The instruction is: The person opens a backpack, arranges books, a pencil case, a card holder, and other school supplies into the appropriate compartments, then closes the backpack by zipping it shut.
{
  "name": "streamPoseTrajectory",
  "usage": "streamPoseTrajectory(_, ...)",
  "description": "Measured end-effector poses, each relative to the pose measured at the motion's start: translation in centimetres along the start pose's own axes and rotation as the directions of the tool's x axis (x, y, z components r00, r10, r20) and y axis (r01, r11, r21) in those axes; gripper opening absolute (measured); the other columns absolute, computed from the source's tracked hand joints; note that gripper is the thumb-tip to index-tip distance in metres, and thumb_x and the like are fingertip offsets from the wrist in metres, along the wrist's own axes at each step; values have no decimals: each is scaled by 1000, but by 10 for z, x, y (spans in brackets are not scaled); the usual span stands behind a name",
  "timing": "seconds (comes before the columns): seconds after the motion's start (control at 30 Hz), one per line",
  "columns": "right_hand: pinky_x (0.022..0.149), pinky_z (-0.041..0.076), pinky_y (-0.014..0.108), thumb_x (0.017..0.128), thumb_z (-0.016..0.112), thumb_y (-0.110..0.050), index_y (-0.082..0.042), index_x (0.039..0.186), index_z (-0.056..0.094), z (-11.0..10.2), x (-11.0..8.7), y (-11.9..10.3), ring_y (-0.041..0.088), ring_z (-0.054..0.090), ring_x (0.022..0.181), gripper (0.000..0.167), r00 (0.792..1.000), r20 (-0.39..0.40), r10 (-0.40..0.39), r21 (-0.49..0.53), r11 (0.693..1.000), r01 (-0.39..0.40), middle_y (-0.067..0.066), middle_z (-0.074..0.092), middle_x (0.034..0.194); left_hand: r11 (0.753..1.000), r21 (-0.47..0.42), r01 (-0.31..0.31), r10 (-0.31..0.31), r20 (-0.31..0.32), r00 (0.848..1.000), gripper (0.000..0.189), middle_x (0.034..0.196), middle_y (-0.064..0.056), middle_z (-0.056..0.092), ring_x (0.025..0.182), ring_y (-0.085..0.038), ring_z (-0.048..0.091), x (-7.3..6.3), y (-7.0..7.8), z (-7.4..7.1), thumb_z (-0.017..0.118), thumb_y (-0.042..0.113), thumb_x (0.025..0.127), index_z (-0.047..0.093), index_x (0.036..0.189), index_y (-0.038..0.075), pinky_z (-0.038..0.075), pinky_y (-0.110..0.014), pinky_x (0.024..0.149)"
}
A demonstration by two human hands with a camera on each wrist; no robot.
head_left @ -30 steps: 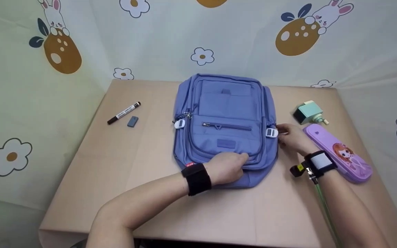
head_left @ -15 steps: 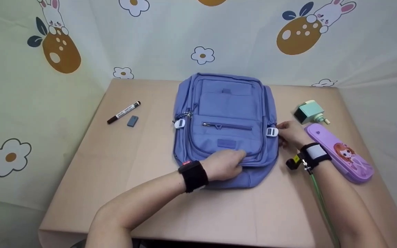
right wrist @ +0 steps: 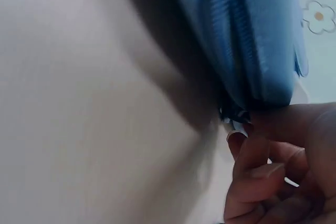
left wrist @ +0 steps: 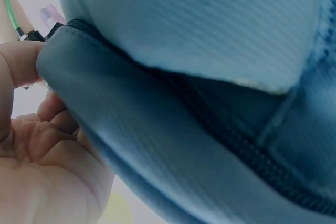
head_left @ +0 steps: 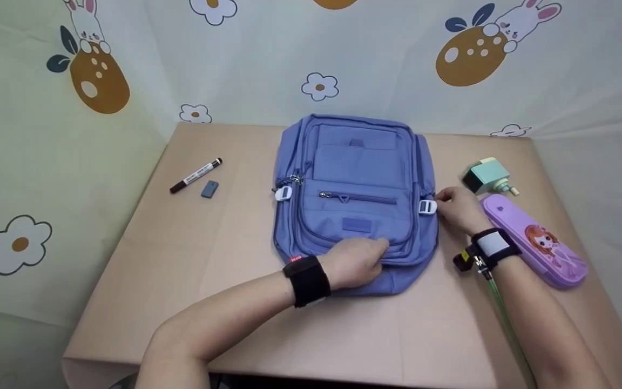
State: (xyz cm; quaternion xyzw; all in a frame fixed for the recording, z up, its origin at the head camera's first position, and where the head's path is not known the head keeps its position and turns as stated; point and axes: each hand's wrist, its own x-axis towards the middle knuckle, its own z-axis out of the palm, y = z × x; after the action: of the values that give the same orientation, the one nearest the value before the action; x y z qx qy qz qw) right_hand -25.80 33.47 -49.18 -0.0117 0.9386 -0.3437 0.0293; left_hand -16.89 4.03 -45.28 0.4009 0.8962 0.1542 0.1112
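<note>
A blue-purple backpack (head_left: 357, 165) lies front side up on the table. My left hand (head_left: 354, 262) grips the lower right edge of its front pocket. In the left wrist view, the fingers and thumb of that hand (left wrist: 58, 166) hold a fold of fabric below a zipper (left wrist: 220, 129). My right hand (head_left: 459, 210) is at the bag's right side, beside a white buckle (head_left: 427, 207). The right wrist view has its thumb and forefinger pinching a small zipper pull (right wrist: 237, 123), partly hidden by the fingers, at the end of a side zipper (right wrist: 231, 35).
Close to my right hand lie a purple pencil case (head_left: 538, 243) and a mint-green gadget (head_left: 488, 174) with a cream knob. Left of the bag are a marker (head_left: 196, 175) and a small grey-blue block (head_left: 209, 189). Patterned cloth walls (head_left: 257, 59) surround the table.
My right hand has shifted slightly farther along the bag's right side, its wrist moving a little inward. The left hand keeps its grip on the pocket edge, and the backpack stays in place.
</note>
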Motion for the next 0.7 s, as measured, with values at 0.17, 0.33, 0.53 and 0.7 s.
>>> streamPoseTrajectory(0.17,72,48,39,98,62,-12,3,103,71,2,-5,1,30,63,80,18,996,-54,-71,-87,994,66,18,71,94,998,62,-20,21,-11,1000,9,82,-2,65,79,-23,69,0,3,3,64,18,98,61,101,9,57,-40,68)
streamPoseTrajectory(0.33,75,50,51,96,66,-9,1,100,72,3,-9,3,36,65,84,13,980,-87,-180,-192,968,161,19,72,97,982,182,-48,51,-7,999,10,85,-4,71,79,-23,71,1,8,7,56,15,104,63,99,10,58,-39,66)
streamPoseTrajectory(0.53,77,50,56,91,66,-3,2,96,73,3,-13,4,41,65,88,10,952,-99,-290,-306,919,248,21,69,100,975,221,-32,35,-10,999,7,85,-7,70,77,-26,71,0,11,9,54,5,100,58,106,7,59,-40,65)
streamPoseTrajectory(0.7,73,52,54,86,67,1,4,93,74,3,-22,3,40,64,87,10,935,-92,-342,-346,892,293,17,62,100,976,216,-6,3,16,1000,16,91,-9,71,83,-27,72,0,11,6,57,5,99,58,114,5,60,-41,70)
